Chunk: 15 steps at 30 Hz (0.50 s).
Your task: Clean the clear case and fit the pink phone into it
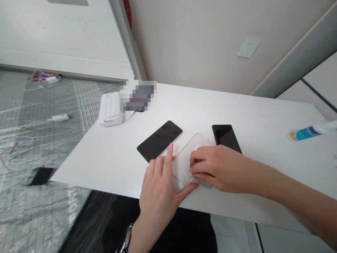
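Observation:
A clear phone case (181, 160) lies flat on the white table between my hands, with round camera cutouts near its lower corner. My left hand (160, 182) brackets that corner, fingers along the left edge and thumb at the near edge, holding it. Above the case, my right hand (214, 167) is closed in a pinch; a small dark bit shows at its fingertips, too hidden to name. Left of the case is a black-screened phone (160, 140), close to my left index finger. Another dark phone (226, 137) lies behind my right wrist, partly covered by it.
A white charging block (111, 109) with a cable stands at the table's left end, beside a pixelated phone-like object (139, 96). A blue-labelled bottle (305, 133) lies at the right. Cables, a charger (60, 117) and a dark phone (40, 175) lie on the left floor covering.

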Motion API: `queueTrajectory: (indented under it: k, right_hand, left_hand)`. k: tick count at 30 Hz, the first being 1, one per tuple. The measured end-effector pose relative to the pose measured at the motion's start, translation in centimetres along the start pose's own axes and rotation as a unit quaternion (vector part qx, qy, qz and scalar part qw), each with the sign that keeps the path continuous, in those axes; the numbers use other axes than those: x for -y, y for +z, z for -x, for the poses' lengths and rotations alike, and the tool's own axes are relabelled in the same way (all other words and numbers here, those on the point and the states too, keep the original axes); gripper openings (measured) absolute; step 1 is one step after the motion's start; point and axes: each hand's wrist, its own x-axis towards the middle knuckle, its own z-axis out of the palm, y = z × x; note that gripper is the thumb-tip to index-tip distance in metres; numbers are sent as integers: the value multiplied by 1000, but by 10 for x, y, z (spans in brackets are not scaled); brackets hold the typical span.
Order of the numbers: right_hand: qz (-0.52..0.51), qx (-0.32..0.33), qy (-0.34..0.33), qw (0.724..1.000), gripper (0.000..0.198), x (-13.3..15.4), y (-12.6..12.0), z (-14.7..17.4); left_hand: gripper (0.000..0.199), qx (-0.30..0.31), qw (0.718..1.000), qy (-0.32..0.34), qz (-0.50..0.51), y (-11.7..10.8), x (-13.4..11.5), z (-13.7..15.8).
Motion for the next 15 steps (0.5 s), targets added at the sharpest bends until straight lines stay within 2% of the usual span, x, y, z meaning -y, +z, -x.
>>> queueTrajectory:
  k: [5, 8, 12, 14, 15]
  right_hand:
    - [20, 29, 41, 999, 9, 7, -1, -2]
    - [53, -8, 61, 997, 4, 4, 5, -7]
    - [142, -72, 95, 983, 11, -3, 12, -8]
    - [150, -81, 101, 980, 13, -1, 15, -8]
    - [136, -75, 84, 984, 14, 2, 17, -9]
  left_hand:
    - [111, 3, 1000, 0, 6, 0, 0, 1]
    - [110, 4, 1000, -1, 11, 0, 0, 1]
    - [110, 6, 1000, -1, -4, 0, -1, -1]
    - [110, 6, 1000, -4, -8, 0, -1, -1]
    - [109, 5, 1000, -4, -6, 0, -1, -1]
